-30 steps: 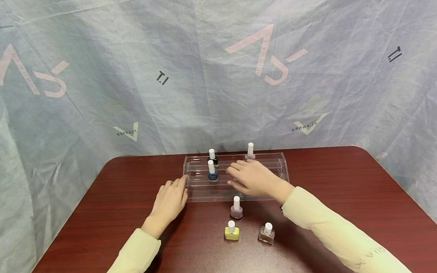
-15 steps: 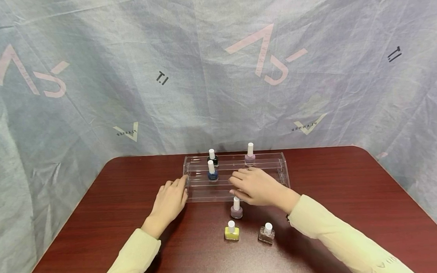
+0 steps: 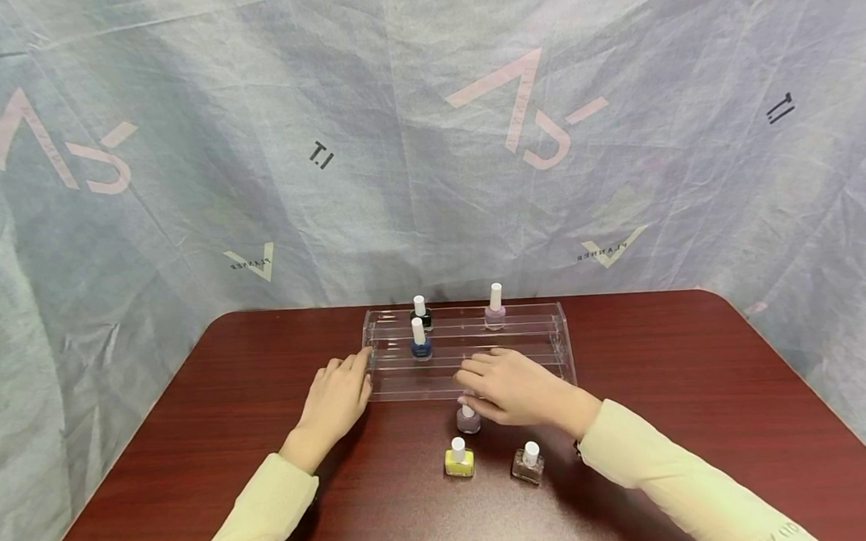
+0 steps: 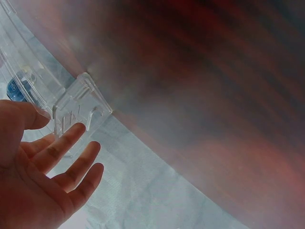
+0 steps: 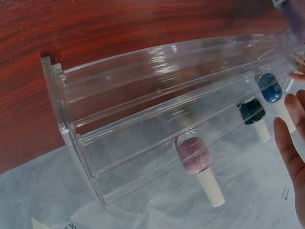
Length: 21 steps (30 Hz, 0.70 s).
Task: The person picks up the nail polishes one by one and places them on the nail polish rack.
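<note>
A clear acrylic tiered rack point(image 3: 410, 385) stands at the table's back. My left hand point(image 3: 336, 396) touches its left end, fingers extended and slightly spread in the left wrist view. My right hand point(image 3: 518, 388) hovers in front of the rack, fingers loosely bent, its thumb overlapping the white cap of a mauve nail polish bottle point(image 3: 468, 422); I cannot tell whether they touch. In the right wrist view, its fingers point(image 5: 289, 148) appear apart from that bottle. The rack bears a dark nail polish point(image 3: 423, 319), a blue nail polish point(image 3: 421, 351) and a pink nail polish point(image 5: 194, 155).
On the table point(image 3: 191, 451), nearer the front, stand a yellow nail polish point(image 3: 460, 465) and a brown glittery nail polish point(image 3: 528, 467). A grey printed cloth point(image 3: 398, 182) hangs behind the table.
My right hand has drawn back from the rack's upper tiers toward the mauve bottle, uncovering the pink nail polish on the top tier. My left hand stays at the rack's end.
</note>
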Motion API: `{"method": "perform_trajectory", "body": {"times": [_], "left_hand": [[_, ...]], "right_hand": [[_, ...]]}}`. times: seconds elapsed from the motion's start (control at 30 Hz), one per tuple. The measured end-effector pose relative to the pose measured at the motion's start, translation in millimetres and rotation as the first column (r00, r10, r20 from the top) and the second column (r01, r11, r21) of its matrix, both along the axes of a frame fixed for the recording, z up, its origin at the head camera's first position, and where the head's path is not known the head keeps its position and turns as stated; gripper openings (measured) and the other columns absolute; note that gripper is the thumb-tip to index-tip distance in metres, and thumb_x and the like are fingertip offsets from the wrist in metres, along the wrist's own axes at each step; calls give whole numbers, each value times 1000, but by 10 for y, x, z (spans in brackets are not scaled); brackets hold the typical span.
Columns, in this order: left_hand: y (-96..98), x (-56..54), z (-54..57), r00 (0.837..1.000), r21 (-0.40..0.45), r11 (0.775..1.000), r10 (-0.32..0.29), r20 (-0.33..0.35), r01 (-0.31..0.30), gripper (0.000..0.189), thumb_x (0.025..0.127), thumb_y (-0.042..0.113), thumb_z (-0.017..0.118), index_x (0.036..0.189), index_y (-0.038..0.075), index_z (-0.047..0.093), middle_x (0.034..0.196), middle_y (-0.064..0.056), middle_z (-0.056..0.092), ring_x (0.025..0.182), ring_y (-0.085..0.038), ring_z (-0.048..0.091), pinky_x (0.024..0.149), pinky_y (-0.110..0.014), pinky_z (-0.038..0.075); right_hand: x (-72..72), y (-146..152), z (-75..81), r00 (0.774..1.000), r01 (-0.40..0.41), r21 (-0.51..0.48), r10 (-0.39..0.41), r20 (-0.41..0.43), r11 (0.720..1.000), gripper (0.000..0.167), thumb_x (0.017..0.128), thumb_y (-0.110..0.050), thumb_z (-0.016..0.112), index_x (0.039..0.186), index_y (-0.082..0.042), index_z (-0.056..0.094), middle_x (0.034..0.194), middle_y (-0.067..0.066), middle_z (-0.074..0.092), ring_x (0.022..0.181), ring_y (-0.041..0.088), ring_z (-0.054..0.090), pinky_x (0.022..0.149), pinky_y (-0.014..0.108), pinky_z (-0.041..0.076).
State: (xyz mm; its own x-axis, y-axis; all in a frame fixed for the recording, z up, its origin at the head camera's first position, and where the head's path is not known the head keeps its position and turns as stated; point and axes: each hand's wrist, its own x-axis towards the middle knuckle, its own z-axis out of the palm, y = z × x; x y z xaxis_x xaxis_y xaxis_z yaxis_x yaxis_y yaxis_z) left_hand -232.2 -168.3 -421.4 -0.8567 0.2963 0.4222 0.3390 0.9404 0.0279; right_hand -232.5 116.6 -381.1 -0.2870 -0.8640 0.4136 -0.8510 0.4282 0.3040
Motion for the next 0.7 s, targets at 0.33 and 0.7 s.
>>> {"method": "perform_trajectory", "body": {"times": [0.33, 0.7], "left_hand": [[-3, 0, 3, 1000, 3, 1000, 1, 4, -1, 43, 87, 17, 55, 128, 6, 49, 111, -8, 63, 97, -30, 57, 78, -43, 46], [4, 2, -3, 1000, 3, 1000, 7, 17, -7, 43, 88, 18, 56, 128, 6, 49, 112, -8, 63, 98, -30, 57, 79, -43, 45]], "right_hand": [[48, 24, -32, 998, -1, 37, -1, 61, 999, 12, 88, -28, 54, 86, -16, 53, 79, -8, 53, 74, 10, 54, 67, 27, 47], [52, 33, -107, 997, -21, 62, 16, 70, 998, 8, 89, -24, 52, 88, -17, 52, 79, -8, 52, 77, 10, 55, 68, 28, 47]]}}
